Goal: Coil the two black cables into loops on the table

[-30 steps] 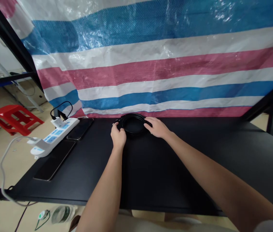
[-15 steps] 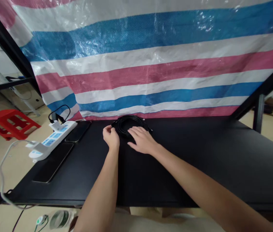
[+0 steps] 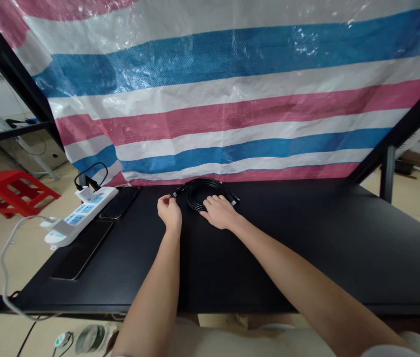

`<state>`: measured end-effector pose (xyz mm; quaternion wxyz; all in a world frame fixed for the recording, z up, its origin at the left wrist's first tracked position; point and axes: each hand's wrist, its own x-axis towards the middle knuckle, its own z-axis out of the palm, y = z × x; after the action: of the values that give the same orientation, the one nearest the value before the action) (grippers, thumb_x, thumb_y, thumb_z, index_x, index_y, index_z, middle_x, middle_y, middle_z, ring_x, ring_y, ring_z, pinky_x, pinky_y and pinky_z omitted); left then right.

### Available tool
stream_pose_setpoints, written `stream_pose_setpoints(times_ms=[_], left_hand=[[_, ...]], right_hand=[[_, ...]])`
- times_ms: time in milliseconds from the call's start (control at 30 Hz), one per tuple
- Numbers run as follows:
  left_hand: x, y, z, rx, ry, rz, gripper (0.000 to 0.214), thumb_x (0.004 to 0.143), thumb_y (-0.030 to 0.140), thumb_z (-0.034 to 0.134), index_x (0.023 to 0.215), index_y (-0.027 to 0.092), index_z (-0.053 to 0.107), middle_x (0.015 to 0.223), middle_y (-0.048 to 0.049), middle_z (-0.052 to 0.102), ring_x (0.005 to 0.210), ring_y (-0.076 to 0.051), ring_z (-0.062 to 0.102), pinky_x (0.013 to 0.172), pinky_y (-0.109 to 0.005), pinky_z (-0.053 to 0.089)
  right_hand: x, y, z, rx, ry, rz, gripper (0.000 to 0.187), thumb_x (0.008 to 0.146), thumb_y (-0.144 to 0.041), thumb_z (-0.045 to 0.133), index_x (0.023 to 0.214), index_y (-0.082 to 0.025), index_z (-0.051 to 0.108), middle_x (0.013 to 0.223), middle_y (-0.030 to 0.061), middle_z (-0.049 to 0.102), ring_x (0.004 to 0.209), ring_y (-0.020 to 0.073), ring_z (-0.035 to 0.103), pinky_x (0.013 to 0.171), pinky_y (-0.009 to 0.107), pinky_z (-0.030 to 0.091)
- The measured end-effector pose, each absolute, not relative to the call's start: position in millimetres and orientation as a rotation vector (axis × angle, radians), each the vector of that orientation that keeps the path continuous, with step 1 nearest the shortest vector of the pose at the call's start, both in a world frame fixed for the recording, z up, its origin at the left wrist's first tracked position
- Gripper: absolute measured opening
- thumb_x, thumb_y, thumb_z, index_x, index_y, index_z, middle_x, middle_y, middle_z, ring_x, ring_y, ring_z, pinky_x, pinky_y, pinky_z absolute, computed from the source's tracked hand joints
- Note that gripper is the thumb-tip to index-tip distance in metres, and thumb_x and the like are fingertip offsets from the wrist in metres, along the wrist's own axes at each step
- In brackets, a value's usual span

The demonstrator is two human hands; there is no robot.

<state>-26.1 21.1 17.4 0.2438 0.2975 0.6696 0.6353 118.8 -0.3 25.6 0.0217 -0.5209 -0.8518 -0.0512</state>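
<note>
A coiled black cable [image 3: 194,202] lies on the black table [image 3: 306,238] near its back edge. Its loose ends carry connectors, one pointing left and another at the right of the coil. My right hand [image 3: 220,212] rests on the near right side of the coil, fingers bent over the strands and thumb tucked by them. Just left of the coil is my left hand [image 3: 170,210], its fingers curled together close to the left connector [image 3: 175,194]. What those fingers pinch, if anything, is hidden.
A white power strip [image 3: 83,213] with plugs stands along the table's left side. Two dark phones, one nearer [image 3: 81,250] and one farther [image 3: 121,203], lie beside it. Behind hangs a striped plastic sheet [image 3: 232,114]. A red stool [image 3: 15,191] stands on the floor at left.
The cable coil has shifted slightly right, and my right hand has moved with it, its fingers now more bent. My left hand stays nearly in place, now apart from the coil.
</note>
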Motion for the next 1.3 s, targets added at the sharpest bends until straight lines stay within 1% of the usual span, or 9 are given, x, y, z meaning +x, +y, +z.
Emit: stream_pose_setpoints(times_ms=[367, 533, 600, 733, 867, 967, 1033, 1133, 1300], left_hand=[[-22.6, 18.0, 22.0, 0.841, 1.852, 1.656, 0.01, 0.065, 0.012, 0.053, 0.069, 0.021, 0.052, 0.074, 0.0, 0.058, 0.079, -0.018, 0.06, 0.085, -0.035, 0.047], [-20.7, 17.5, 23.2, 0.845, 1.854, 1.633, 0.01, 0.067, 0.011, 0.053, 0.068, 0.021, 0.051, 0.074, 0.0, 0.057, 0.08, -0.018, 0.06, 0.086, -0.034, 0.046], [-20.6, 17.7, 22.4, 0.847, 1.85, 1.638, 0.01, 0.066, 0.011, 0.054, 0.067, 0.021, 0.051, 0.073, 0.0004, 0.056, 0.08, -0.018, 0.06, 0.086, -0.034, 0.046], [-21.1, 17.3, 21.5, 0.857, 1.841, 1.652, 0.011, 0.066, 0.011, 0.054, 0.066, 0.021, 0.051, 0.071, 0.0015, 0.056, 0.078, -0.017, 0.06, 0.085, -0.034, 0.046], [-21.1, 16.6, 22.3, 0.859, 1.847, 1.649, 0.01, 0.065, 0.011, 0.054, 0.066, 0.021, 0.051, 0.071, 0.0013, 0.056, 0.077, -0.017, 0.059, 0.084, -0.035, 0.046], [-21.3, 16.9, 21.3, 0.889, 1.857, 1.634, 0.01, 0.065, 0.012, 0.054, 0.067, 0.021, 0.051, 0.073, 0.001, 0.056, 0.079, -0.017, 0.059, 0.085, -0.034, 0.046], [-22.0, 17.6, 19.4, 0.906, 1.866, 1.623, 0.009, 0.066, 0.014, 0.054, 0.068, 0.021, 0.051, 0.074, 0.0009, 0.056, 0.079, -0.017, 0.06, 0.085, -0.034, 0.046], [-24.0, 19.1, 15.9, 0.913, 1.867, 1.621, 0.008, 0.066, 0.015, 0.054, 0.07, 0.022, 0.052, 0.074, 0.0006, 0.057, 0.078, -0.017, 0.06, 0.085, -0.035, 0.046], [-25.2, 20.2, 13.5, 0.936, 1.86, 1.625, 0.007, 0.066, 0.016, 0.055, 0.07, 0.022, 0.053, 0.075, 0.0005, 0.059, 0.077, -0.017, 0.06, 0.082, -0.034, 0.048]], right_hand=[[238.0, -30.2, 10.3, -1.482, -2.604, -0.333, 0.027, 0.092, -0.034, 0.041, 0.091, -0.016, 0.061, 0.085, 0.0106, 0.063, 0.084, 0.0238, 0.058, 0.075, 0.034, 0.04], [268.8, -23.5, 3.5, -1.53, -2.529, -0.383, 0.031, 0.091, -0.033, 0.038, 0.09, -0.015, 0.063, 0.084, 0.0126, 0.064, 0.083, 0.0249, 0.058, 0.075, 0.037, 0.042], [274.8, -19.0, -0.2, -1.518, -2.484, -0.408, 0.032, 0.09, -0.033, 0.038, 0.093, -0.015, 0.064, 0.087, 0.0134, 0.066, 0.088, 0.0264, 0.059, 0.082, 0.041, 0.041], [285.4, -11.8, -10.9, -1.509, -2.313, -0.471, 0.036, 0.083, -0.037, 0.044, 0.107, -0.019, 0.063, 0.103, 0.014, 0.067, 0.108, 0.0331, 0.054, 0.095, 0.053, 0.03], [294.0, -7.3, -16.6, -1.515, -2.098, -0.421, 0.044, 0.074, -0.036, 0.05, 0.115, -0.023, 0.06, 0.112, 0.0106, 0.065, 0.115, 0.0347, 0.05, 0.095, 0.052, 0.029], [293.0, -2.1, -12.7, -1.544, -1.799, -0.36, 0.037, 0.073, -0.031, 0.048, 0.106, -0.024, 0.063, 0.106, 0.0088, 0.066, 0.108, 0.0316, 0.053, 0.09, 0.047, 0.035], [288.2, 2.5, -9.2, -1.603, -1.52, -0.308, 0.03, 0.075, -0.028, 0.044, 0.095, -0.022, 0.065, 0.097, 0.0096, 0.067, 0.098, 0.0291, 0.056, 0.085, 0.044, 0.039], [280.2, 8.9, -9.1, -1.708, -1.09, -0.248, 0.026, 0.076, -0.026, 0.04, 0.081, -0.019, 0.064, 0.084, 0.0113, 0.066, 0.085, 0.0265, 0.057, 0.078, 0.04, 0.044], [283.2, 12.7, -18.6, -1.72, -0.765, -0.203, 0.021, 0.074, -0.026, 0.042, 0.073, -0.02, 0.062, 0.071, 0.0069, 0.063, 0.068, 0.0217, 0.056, 0.067, 0.035, 0.045]])
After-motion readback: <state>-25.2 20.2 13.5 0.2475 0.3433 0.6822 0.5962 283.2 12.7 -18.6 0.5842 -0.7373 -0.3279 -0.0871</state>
